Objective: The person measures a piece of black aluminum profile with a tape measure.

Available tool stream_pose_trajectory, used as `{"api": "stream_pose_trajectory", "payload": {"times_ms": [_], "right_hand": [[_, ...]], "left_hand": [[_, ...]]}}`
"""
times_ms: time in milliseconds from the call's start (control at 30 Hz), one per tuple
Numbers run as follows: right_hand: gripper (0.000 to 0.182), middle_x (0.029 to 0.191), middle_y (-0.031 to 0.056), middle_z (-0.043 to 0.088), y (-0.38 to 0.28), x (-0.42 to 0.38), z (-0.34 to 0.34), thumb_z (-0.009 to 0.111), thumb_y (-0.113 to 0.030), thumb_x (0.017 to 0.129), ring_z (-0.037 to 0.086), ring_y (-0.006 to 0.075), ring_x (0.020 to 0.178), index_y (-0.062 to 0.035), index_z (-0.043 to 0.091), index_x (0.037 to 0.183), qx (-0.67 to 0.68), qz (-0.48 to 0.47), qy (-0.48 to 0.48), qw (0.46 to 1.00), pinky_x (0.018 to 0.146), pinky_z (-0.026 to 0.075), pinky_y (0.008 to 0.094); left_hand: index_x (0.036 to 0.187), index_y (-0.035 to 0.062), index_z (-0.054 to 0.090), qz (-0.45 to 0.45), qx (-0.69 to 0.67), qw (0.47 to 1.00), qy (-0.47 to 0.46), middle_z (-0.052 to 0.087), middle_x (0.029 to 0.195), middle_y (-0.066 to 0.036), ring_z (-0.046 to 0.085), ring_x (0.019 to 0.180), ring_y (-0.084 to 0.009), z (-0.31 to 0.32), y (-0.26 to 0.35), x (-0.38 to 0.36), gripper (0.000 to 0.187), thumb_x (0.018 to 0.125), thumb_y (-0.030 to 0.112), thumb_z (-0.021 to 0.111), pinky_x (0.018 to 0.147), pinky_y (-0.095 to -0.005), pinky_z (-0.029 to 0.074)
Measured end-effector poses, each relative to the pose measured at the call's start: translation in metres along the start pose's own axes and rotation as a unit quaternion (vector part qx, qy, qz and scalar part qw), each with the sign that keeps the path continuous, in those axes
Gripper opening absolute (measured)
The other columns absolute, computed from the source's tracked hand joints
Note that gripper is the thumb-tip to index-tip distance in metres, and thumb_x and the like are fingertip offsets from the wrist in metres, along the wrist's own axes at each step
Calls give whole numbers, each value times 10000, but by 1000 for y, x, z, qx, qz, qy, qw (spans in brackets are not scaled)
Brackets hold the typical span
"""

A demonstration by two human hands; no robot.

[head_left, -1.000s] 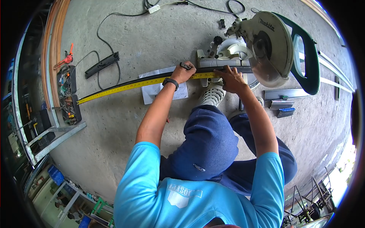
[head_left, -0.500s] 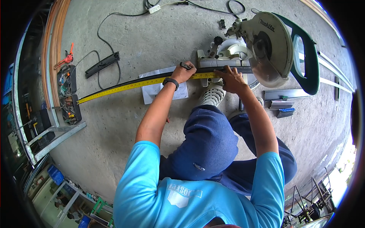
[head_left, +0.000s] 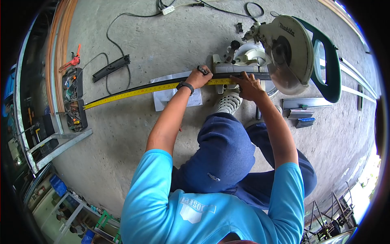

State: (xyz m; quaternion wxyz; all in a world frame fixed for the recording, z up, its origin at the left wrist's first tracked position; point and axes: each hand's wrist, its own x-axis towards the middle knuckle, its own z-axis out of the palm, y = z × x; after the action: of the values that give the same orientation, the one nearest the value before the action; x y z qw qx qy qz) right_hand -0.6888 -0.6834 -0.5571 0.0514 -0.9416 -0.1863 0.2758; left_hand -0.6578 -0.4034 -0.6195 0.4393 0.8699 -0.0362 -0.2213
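A yellow tape measure [head_left: 140,93] stretches from the toolbox on the left to the saw, alongside a long dark bar [head_left: 222,75]. My left hand [head_left: 198,78] rests on the tape and bar, its fingers closed around a short dark marker [head_left: 202,70]; the tip is hidden. At the saw's base, my right hand [head_left: 250,86] has its fingers bent over the tape's right end and the bar. Whether the tape's case lies under that palm cannot be seen. The miter saw [head_left: 286,53] stands just right of this hand, blade guard down close to the bar.
Written paper sheets [head_left: 162,99] lie beneath the tape. An open toolbox [head_left: 75,116] and an orange clamp [head_left: 73,61] sit at left, near a metal frame [head_left: 67,144]. Short metal profiles [head_left: 304,122] lie right of my feet. A black cable [head_left: 118,44] crosses the floor.
The view has shifted slightly. My left hand stays at the tape with the marker, and my right hand stays on the tape and bar; little else differs.
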Motion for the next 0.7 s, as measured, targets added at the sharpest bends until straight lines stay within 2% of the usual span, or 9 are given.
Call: {"api": "stream_pose_trajectory", "payload": {"times_ms": [133,433,633,700], "right_hand": [[882,1419,132,484,-1,-1,-1,765,-162,757,528,421,1255,-411,469,1550,-2,-2,5,1000,1016,499,583],[892,1420,129,483,0,-1,2,779,-172,749,531,416,1247,-421,467,1546,-7,0,10,1000,1007,498,585],[898,1432,128,475,-1,-1,2,786,-180,749,522,416,1257,-423,461,1550,-3,6,2,1000,1023,489,595],[896,1433,127,475,0,0,0,783,-179,750,519,413,1261,-422,461,1550,-4,8,1,1000,1028,486,599]], "left_hand": [[1016,58,679,11,2,1000,-7,745,949,-159,716,931,-312,2,-6,4,307,916,347,710,843,-422,548],[996,56,676,49,0,999,12,736,898,-158,714,901,-325,5,-11,6,285,910,324,716,826,-424,550],[982,47,673,69,-10,996,55,745,871,-125,728,840,-267,11,-20,5,228,933,267,706,795,-384,559],[977,46,673,57,-26,997,42,750,866,-107,732,829,-237,5,-17,6,220,938,259,705,784,-367,559]]}}
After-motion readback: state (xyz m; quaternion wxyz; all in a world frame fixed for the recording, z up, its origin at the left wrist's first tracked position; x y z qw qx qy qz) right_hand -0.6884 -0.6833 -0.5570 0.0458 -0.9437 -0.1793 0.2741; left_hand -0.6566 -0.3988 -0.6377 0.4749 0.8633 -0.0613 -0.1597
